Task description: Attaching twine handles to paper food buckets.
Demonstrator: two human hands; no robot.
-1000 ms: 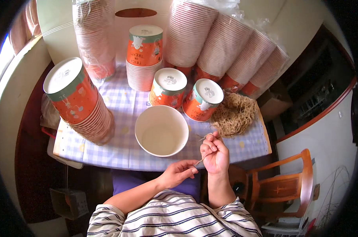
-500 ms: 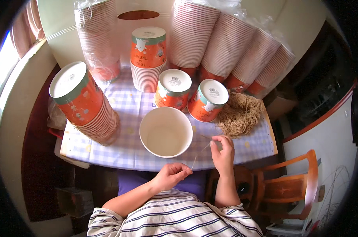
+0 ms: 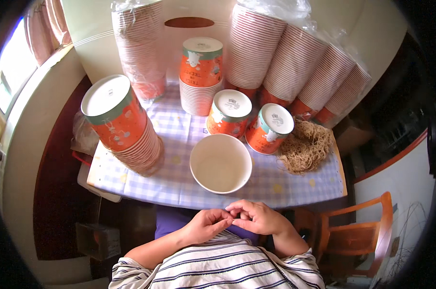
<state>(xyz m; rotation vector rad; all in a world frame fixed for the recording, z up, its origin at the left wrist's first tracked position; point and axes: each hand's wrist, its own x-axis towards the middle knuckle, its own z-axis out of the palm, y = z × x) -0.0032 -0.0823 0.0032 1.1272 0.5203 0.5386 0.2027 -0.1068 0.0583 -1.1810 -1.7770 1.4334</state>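
My left hand [image 3: 209, 225] and my right hand [image 3: 257, 217] meet just in front of the table edge, fingertips pinched together and touching. The thin tan strand that ran between them is now hidden by the fingers. Right beyond them stands a white-lined paper tub [image 3: 221, 144], upright with its mouth open toward me. Two orange and green paper tubs, one [image 3: 229, 113] behind it and another [image 3: 270, 129] to its right, rest upside down. A loose tangle of tan twine [image 3: 305, 147] lies on the table to the right.
A stack of upside-down tubs [image 3: 124, 127] leans at the left, another [image 3: 201, 77] stands at the back. Plastic-wrapped tub stacks [image 3: 256, 45] line the back right, one more [image 3: 141, 53] the back left. A checked cloth [image 3: 179, 185] covers the table; a wooden chair [image 3: 355, 233] is at right.
My right hand has come down and left to meet my left hand. The strand stretched between them has gone out of sight among the fingers. The whole view has shifted slightly.
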